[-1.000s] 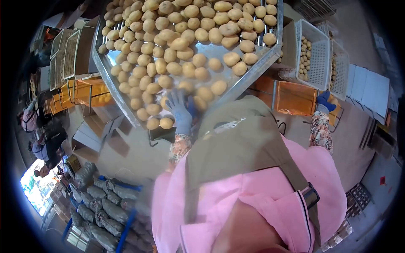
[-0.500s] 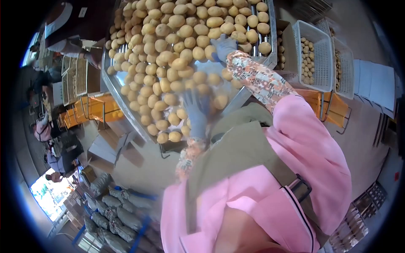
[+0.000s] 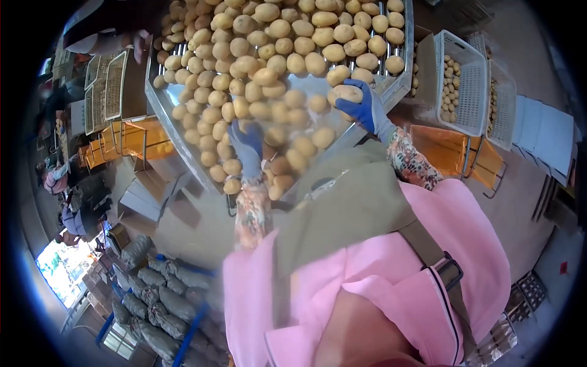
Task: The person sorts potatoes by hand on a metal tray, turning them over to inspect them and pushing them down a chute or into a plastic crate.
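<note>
Many potatoes cover a metal-framed sorting table in front of me. My right hand, in a grey and blue glove, grips a potato at the table's near right edge. Lower on the table, my left hand, gloved the same way, rests among the potatoes at the near left. Its fingers are apart, and I make out nothing held in them. Several potatoes between my hands are blurred by motion.
White plastic crates with potatoes stand to the right, beside a cardboard box. Another person's hand is at the table's far left. Orange chutes flank the table. Filled sacks lie stacked at lower left.
My right hand has drawn back toward me and now holds a potato. My left hand has shifted left. Potatoes between my hands have moved, and the other person's hand has moved up.
</note>
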